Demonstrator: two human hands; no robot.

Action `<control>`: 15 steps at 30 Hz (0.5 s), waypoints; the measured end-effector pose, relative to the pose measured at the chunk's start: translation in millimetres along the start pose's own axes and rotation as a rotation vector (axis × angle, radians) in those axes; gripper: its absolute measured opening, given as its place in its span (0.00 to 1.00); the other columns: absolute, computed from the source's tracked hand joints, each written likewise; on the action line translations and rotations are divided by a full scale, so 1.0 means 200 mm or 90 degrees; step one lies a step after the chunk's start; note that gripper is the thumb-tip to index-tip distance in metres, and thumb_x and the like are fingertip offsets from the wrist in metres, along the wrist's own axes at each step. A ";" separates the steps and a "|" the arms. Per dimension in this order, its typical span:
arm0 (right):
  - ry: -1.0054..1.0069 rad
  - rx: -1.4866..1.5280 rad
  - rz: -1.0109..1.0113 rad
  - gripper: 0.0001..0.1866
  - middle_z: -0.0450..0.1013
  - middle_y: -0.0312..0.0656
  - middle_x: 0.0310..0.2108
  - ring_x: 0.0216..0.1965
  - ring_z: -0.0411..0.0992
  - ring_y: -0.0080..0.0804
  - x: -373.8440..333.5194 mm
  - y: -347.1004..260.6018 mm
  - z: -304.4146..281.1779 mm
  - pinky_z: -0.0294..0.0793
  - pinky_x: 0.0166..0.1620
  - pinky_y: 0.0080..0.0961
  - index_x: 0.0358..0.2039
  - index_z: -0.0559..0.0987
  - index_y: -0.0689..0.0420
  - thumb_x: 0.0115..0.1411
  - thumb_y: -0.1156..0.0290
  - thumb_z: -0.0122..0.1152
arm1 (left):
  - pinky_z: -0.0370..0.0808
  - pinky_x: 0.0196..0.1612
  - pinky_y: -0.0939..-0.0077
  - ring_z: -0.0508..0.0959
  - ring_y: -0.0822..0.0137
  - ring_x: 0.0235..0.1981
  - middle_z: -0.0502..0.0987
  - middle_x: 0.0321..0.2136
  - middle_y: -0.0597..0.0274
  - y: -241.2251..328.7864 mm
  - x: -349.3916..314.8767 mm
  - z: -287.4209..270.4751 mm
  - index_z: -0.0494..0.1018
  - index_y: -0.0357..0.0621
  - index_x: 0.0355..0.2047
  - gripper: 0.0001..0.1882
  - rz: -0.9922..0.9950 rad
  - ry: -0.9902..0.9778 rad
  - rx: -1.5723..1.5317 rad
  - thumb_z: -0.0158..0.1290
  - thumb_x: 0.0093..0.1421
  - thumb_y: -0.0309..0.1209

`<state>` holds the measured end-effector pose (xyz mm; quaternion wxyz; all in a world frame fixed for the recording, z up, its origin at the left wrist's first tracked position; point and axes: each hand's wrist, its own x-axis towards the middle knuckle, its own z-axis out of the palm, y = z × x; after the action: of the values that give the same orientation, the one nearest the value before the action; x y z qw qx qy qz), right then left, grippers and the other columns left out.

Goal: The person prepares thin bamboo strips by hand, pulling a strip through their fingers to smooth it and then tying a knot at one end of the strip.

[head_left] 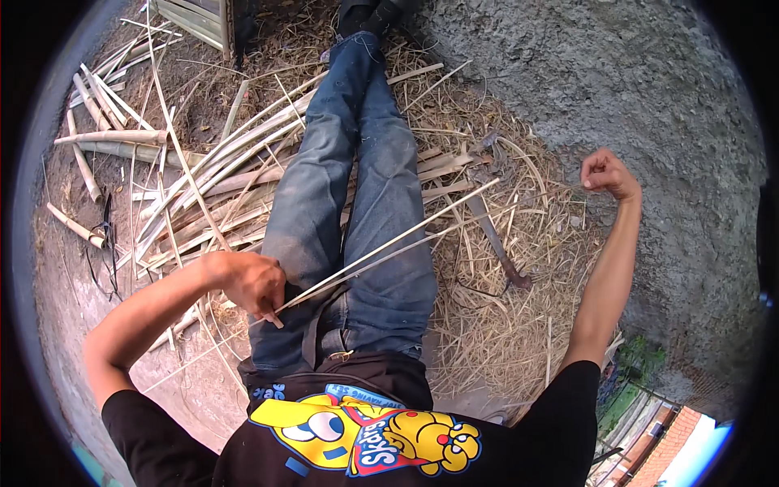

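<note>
Left hand point(256, 284) grips the strip point(389, 243) end over the lap; right hand point(607, 173), fisted, pinches a thin sliver point(519, 203) away.

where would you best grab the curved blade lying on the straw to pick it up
By the dark handle end, coming from above on the side nearer the person. The blade tapers away up the straw, so the thick rounded end looks the safest grip; it lies flat and free of both hands.

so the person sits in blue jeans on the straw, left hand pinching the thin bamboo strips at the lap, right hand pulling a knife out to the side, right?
Not quite. The head view shows the right hand closed in a fist, seemingly pulling a thin strip, not a knife. The left hand does pinch the bamboo strips at the lap.
</note>
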<state>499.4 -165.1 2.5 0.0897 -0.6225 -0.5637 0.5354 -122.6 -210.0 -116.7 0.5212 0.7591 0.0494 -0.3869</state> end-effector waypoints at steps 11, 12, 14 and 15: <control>0.298 0.093 -0.158 0.13 0.62 0.28 0.21 0.22 0.56 0.14 -0.55 0.28 0.03 0.49 0.24 0.18 0.25 0.70 0.56 0.51 0.63 0.64 | 0.74 0.31 0.72 0.79 0.72 0.25 0.84 0.23 0.64 -0.11 -0.05 -0.53 0.84 0.39 0.31 0.08 -0.035 0.144 -0.075 0.60 0.56 0.31; 0.281 0.113 -0.152 0.13 0.60 0.28 0.21 0.21 0.55 0.14 -0.58 0.34 0.01 0.48 0.24 0.18 0.26 0.70 0.56 0.53 0.63 0.64 | 0.73 0.31 0.72 0.80 0.72 0.26 0.83 0.23 0.65 -0.13 -0.05 -0.56 0.84 0.39 0.31 0.08 -0.044 0.134 -0.063 0.60 0.56 0.31; 0.305 0.195 -0.187 0.14 0.60 0.27 0.21 0.21 0.53 0.14 -0.70 0.49 -0.04 0.47 0.24 0.17 0.27 0.69 0.55 0.54 0.62 0.64 | 0.73 0.31 0.73 0.80 0.73 0.26 0.83 0.23 0.65 -0.18 -0.04 -0.61 0.84 0.39 0.30 0.08 -0.050 0.124 -0.055 0.60 0.56 0.31; 0.329 0.281 -0.215 0.14 0.59 0.27 0.22 0.21 0.52 0.13 -0.74 0.50 -0.02 0.46 0.24 0.17 0.28 0.69 0.55 0.55 0.62 0.63 | 0.73 0.31 0.74 0.80 0.73 0.26 0.83 0.23 0.65 -0.19 -0.03 -0.63 0.84 0.40 0.29 0.08 -0.061 0.160 -0.067 0.60 0.56 0.31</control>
<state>594.2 -316.4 15.6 0.4479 -0.6007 -0.4885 0.4472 -77.8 -86.8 -120.6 0.5308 0.7701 0.1703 -0.3101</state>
